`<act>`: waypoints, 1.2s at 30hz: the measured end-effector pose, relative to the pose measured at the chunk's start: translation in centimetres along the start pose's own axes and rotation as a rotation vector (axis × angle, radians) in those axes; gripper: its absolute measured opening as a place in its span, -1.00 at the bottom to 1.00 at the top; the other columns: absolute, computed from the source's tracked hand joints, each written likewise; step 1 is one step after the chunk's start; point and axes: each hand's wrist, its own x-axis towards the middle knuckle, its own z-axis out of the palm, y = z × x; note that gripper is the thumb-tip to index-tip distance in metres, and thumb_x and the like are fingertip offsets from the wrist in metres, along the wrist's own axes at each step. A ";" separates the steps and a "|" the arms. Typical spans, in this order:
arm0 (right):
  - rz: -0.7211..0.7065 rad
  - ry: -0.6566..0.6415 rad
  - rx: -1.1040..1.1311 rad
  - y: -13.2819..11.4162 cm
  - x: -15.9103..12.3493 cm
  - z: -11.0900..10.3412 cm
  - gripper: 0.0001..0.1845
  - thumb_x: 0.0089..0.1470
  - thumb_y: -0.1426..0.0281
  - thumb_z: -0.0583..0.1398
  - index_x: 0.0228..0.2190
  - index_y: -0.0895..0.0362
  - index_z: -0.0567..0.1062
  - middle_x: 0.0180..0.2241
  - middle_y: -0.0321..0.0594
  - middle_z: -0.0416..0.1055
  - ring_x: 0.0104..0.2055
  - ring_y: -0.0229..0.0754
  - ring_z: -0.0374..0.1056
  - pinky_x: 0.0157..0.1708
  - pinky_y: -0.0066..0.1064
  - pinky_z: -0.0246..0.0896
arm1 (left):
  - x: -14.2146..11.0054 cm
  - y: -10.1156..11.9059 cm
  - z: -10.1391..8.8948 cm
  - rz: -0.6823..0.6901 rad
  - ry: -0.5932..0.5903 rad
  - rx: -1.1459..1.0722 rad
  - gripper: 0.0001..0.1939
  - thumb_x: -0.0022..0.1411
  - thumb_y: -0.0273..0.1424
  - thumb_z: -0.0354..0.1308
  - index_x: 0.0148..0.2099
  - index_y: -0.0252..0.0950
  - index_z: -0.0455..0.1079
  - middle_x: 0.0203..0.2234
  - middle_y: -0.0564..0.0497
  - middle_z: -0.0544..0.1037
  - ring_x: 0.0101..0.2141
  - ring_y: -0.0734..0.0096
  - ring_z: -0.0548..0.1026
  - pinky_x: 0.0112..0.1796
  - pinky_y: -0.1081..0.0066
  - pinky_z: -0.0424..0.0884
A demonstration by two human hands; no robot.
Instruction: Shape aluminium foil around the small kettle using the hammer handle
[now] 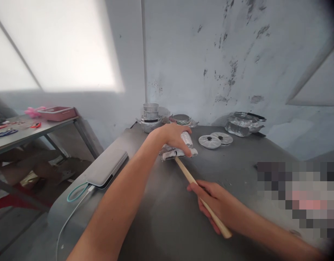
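My right hand (213, 201) is wrapped round the pale wooden handle (189, 174) of a tool, which slants away from me across the grey table. The far end of the handle meets a crumpled silvery, foil-like bundle (169, 155), so the tool's head cannot be made out. My left hand (173, 136) reaches over that bundle from above, thumb and fingers curved round its silvery upper piece (186, 139). Part of the bundle is hidden behind the left hand and wrist.
Behind stand stacked metal pots (150, 125) and a round pan (181, 117). Two round lids (209, 141) lie right of my left hand, near a foil-covered pot (239, 127). Left are a power bank (108, 167) with cables and a side table with a pink basket (58, 114).
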 end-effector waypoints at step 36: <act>-0.031 0.030 -0.057 -0.2 -0.4 0.0 -0.49 0.11 -0.09 -0.04 -0.35 0.11 0.31 -0.66 -0.46 0.20 -0.80 -0.41 0.13 -0.85 -0.59 0.05 | -0.2 0.1 -0.2 0.004 -0.010 -0.022 0.03 -0.24 0.13 0.27 0.28 0.01 0.06 0.20 -0.01 0.18 0.06 -0.11 0.26 -0.07 0.14 0.31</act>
